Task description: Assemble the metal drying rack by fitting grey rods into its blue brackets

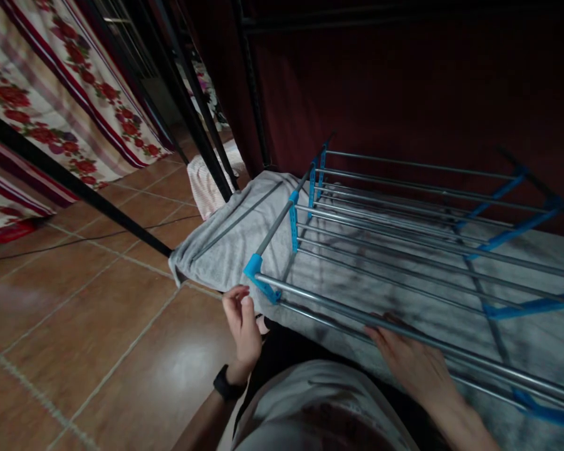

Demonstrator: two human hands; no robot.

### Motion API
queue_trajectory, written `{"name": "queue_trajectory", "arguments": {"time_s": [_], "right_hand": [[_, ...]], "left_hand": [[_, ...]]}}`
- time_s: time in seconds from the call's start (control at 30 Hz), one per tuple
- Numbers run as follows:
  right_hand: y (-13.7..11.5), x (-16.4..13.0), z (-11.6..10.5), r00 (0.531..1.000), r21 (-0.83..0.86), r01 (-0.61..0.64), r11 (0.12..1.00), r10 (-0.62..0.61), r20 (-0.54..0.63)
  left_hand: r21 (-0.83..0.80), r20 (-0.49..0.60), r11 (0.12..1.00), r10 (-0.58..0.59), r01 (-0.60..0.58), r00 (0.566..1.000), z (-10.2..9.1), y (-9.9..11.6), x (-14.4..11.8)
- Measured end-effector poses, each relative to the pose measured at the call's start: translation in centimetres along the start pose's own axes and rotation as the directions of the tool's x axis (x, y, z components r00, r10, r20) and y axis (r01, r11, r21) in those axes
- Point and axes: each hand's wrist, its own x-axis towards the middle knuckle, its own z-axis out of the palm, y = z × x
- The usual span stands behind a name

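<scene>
Left hand [242, 326]: empty, fingers loosely bent, just beside a blue corner joint [253, 267]. Right hand [411, 360]: at the front rail [310, 297], fingers passing beneath it; whether they grip cannot be told. Drying rack [404, 233], metal rods with blue fittings: on grey cloth [244, 228], before the person. Hazards, as judged: a push on one end alone could skew the rack; loose cloth underneath could bunch and let it slide; a fitting that pivots under load could pinch fingers close to it. Markings: no brand or label legible on rack or wristwatch [228, 383]; shirt [305, 401] faintly patterned, unreadable.
</scene>
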Motion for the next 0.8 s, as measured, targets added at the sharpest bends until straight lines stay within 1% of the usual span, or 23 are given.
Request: {"name": "queue_trajectory", "arguments": {"time_s": [0.03, 0.07, 0.13, 0.17, 0.23, 0.3, 0.4, 0.53, 0.67, 0.8], "right_hand": [[0.0, 0.1, -0.1, 1.0, -0.005, -0.02, 1.0, 0.02, 0.012], [0.0, 0.1, -0.2, 0.999, -0.007, -0.047, 0.999, 0.047, 0.02], [0.4, 0.0, 0.0, 0.998, 0.007, -0.057, 0.998, 0.056, 0.032], [0.6, -0.1, 0.3, 0.998, 0.023, -0.043, 0.999, 0.042, 0.036], [1.2, -0.4, 0.8, 0.999, 0.057, -0.016, 0.998, 0.014, 0.039], [1.5, -0.6, 1.2, 0.999, 0.065, -0.028, 0.997, 0.026, 0.041], [1.4, -0.4, 1.3, 0.997, 0.049, -0.065, 0.997, 0.063, 0.046], [0.7, 0.3, 0.6, 0.997, 0.087, -0.069, 0.994, 0.064, 0.054], [0.2, -0.1, 0.6, 0.99, 0.132, -0.129, 0.983, 0.12, 0.076], [1.1, -2.3, 1.5, 0.998, 0.14, -0.06, 0.988, 0.054, 0.044]], "left_hand": [[-0.029, 0.024, 1.0, -0.011, 0.011, 1.0, 0.5, -0.1, 0.9], [-0.05, 0.085, 0.998, -0.025, 0.029, 0.996, 1.2, -0.1, 1.8], [-0.061, 0.196, 0.992, -0.094, 0.108, 0.976, 2.9, 0.1, 2.9], [-0.057, 0.217, 0.986, -0.144, 0.159, 0.966, 3.7, 0.1, 3.2], [-0.073, 0.182, 0.968, -0.225, 0.241, 0.957, 4.9, 0.0, 3.4], [-0.117, 0.139, 0.952, -0.265, 0.282, 0.954, 5.6, -0.3, 3.2], [-0.18, 0.08, 0.939, -0.284, 0.294, 0.956, 5.9, -1.0, 3.1], [-0.203, -0.008, 0.93, -0.314, 0.306, 0.949, 6.3, -1.7, 2.9], [-0.228, -0.018, 0.917, -0.341, 0.328, 0.94, 6.5, -1.7, 3.1], [-0.293, -0.011, 0.891, -0.367, 0.348, 0.93, 6.1, -1.4, 4.8]]}}
